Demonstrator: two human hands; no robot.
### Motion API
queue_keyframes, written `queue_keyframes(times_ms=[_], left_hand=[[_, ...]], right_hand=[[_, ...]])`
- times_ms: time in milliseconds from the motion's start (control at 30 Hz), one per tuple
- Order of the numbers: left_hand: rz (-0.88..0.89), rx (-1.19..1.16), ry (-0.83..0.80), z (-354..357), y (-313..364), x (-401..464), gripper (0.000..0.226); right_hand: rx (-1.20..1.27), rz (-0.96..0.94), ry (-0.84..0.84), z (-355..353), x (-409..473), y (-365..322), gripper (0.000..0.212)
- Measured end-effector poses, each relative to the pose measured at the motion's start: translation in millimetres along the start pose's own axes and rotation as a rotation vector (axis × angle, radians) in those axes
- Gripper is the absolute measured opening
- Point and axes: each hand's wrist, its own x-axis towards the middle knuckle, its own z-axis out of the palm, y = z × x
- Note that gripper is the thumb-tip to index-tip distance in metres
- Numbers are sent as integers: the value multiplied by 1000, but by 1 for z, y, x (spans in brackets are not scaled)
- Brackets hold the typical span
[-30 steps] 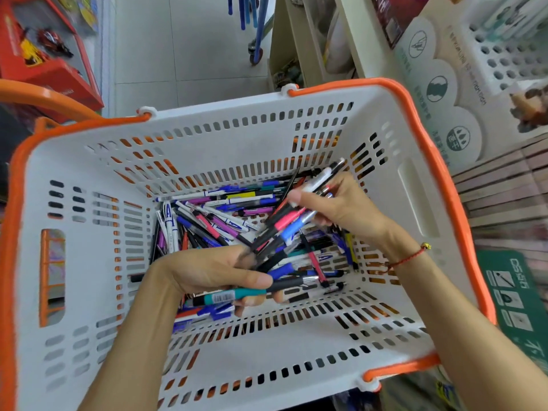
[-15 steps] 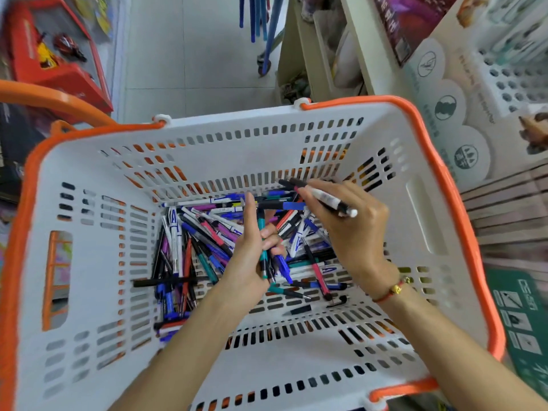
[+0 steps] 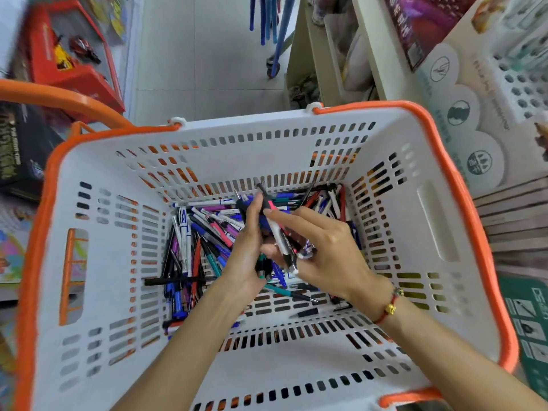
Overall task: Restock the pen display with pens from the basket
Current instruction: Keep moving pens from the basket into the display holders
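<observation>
A white basket [image 3: 296, 149] with an orange rim holds a heap of loose pens [image 3: 204, 232] on its floor. My left hand [image 3: 247, 256] is inside the basket and grips a bunch of pens upright. My right hand [image 3: 329, 250] is close beside it and pinches a white pen with a pink grip [image 3: 280, 232] against that bunch. The pen display [image 3: 516, 81], a white rack with round holes, stands at the upper right, partly out of frame.
The basket's orange handle [image 3: 59, 99] arches at the left. A red display box [image 3: 71, 51] and books lie on the left. A beige shelf [image 3: 335, 48] and a blue cart leg [image 3: 274, 40] stand beyond the basket, over tiled floor.
My left hand turned its pens upright and gathered more. My right hand carried the white pen from the basket's right side to the left hand's bunch. The view shifted slightly down.
</observation>
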Motion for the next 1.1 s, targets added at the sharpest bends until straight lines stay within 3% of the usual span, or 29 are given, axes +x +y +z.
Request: queue_keyframes(times_ms=[467,600,733,833,933,1033,1100], left_hand=[[-68,90,74,-18,9,12,38],[-152,17,52,-10,9,8,60],[-89,8,69,-10,6,12,39],[-18,92,125,-20,3,20,38],[46,145,143,-24,3,22,35],[36,269,98,-20,5,15,37],[-10,367,-8,-11,7,7,37]], right_hand=[[-64,-8,-232,4,-5,-7,50],[-6,59,-286,1,-3,-6,53],[74,148,-310,-4,-3,-4,52],[-30,92,-261,-2,-4,-1,51],[-135,12,-39,0,-2,5,38],[33,328,145,-6,5,11,26],[225,582,142,-16,10,13,24]])
